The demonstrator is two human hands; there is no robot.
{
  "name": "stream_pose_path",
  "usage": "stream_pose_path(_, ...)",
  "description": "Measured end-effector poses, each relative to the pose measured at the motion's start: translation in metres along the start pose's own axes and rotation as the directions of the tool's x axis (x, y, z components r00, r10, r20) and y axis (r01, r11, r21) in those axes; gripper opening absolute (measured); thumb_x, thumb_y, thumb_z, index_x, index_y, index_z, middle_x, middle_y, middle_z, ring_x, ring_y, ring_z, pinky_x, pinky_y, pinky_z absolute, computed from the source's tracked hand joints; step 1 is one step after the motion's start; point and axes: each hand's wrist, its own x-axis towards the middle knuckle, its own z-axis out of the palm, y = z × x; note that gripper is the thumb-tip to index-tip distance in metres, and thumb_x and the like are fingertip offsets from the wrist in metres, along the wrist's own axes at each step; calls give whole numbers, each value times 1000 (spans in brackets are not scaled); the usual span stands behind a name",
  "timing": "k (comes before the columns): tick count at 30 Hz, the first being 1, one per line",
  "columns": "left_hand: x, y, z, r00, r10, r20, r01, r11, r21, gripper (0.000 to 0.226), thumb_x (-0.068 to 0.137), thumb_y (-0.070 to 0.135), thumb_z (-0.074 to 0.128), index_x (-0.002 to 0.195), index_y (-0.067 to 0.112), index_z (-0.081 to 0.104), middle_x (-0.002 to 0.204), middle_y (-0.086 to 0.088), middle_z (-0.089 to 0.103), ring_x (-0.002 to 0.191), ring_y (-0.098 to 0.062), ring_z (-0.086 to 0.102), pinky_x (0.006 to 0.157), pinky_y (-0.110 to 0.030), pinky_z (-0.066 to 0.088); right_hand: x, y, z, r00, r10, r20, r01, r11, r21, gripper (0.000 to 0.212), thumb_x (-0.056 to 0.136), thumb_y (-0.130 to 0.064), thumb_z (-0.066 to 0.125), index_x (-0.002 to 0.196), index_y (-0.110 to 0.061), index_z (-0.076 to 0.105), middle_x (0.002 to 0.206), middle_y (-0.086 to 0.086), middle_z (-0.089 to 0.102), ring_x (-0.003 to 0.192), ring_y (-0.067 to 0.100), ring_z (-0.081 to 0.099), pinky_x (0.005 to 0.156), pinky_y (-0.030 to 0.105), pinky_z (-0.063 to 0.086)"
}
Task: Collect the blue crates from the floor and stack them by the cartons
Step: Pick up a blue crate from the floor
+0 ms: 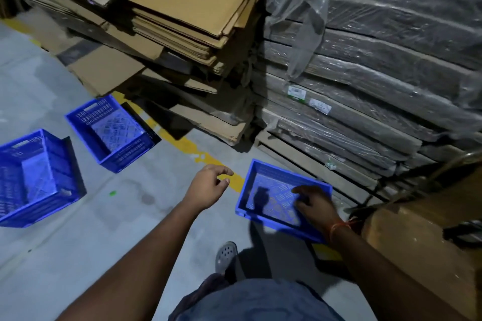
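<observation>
Wrapped stack (378,73) and flattened cartons (182,21) stand along the far side of the floor (78,255), behind a yellow line (187,144).

Three blue crates lie on the floor: left crate (34,177) at the left edge, middle crate (112,133) just beside the cartons, shallow crate (263,172) near the wrapped stack.

Right hand (317,203) hangs over the shallow crate with fingers spread; whether it touches cannot be told. Left hand (208,185) hovers apart over the floor, fingers loosely curled, holding nothing.

Risks, as judged:
- A one-sided lift would tilt the crate.
- Differing crate depths may prevent nesting, leaving an unstable stack.
- Loose plastic wrap (300,8) could snag a raised crate.
</observation>
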Motion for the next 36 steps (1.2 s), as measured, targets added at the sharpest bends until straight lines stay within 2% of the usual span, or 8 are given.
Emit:
stream_pose_path(5,16,-38,-50,994,-82,-69,79,996,-43,23,93,25,60,114,27,69,123,3,58,84,-12,66,86,-27,52,48,-61,22,997,-64,48,63,998,18,28,86,-7,64,113,-11,66,118,9,60,94,20,64,83,25,47)
stream_pose_path(13,40,-75,-55,990,-139,-20,138,989,-62,23,94,26,59,116,28,68,124,2,58,83,-13,68,86,-29,52,109,-74,41,996,29,89,-26,999,-35,28,83,-7,65,110,-13,69,111,5,68,90,19,64,74,14,42)
stream_pose_path(20,78,-70,7,978,-130,163,138,989,-44,24,93,21,60,115,24,70,123,1,62,83,-12,68,83,-20,47,90,-2,59,973,230,30,-231,973,11,29,79,-4,65,108,-8,71,111,17,68,105,31,62,89,32,44)
stream_pose_path(24,111,-74,69,973,-126,196,129,992,-5,25,90,14,62,111,24,71,118,3,63,75,-4,67,81,-14,49,80,75,82,929,369,2,-367,923,117,35,76,-8,66,108,-22,69,110,11,65,103,28,63,93,41,49)
stream_pose_path(26,132,-89,110,976,-109,189,106,994,30,26,88,9,64,109,24,71,114,2,63,72,0,64,75,-2,40,87,112,93,916,399,-31,-389,907,161,36,75,-8,65,107,-23,68,106,3,63,100,22,62,89,37,50)
stream_pose_path(29,158,-121,179,983,-43,180,26,995,94,32,83,4,67,109,22,72,107,-2,64,75,-12,67,80,0,37,104,164,112,896,441,-59,-429,891,148,36,76,-10,60,111,-14,68,106,6,60,93,18,59,80,20,44)
stream_pose_path(32,186,-156,244,978,-45,204,19,992,128,31,82,13,66,111,23,70,106,-3,58,84,-18,64,82,-12,40,133,221,135,895,444,-48,-432,887,160,38,76,-12,58,112,-9,67,110,12,59,92,15,56,77,14,42)
stream_pose_path(36,219,-199,318,983,-35,180,-3,979,203,36,81,13,69,116,18,69,111,-12,58,100,-28,59,92,-27,42,175,296,165,902,422,-89,-416,906,74,34,80,-11,66,113,-14,66,114,14,61,107,31,57,92,41,48)
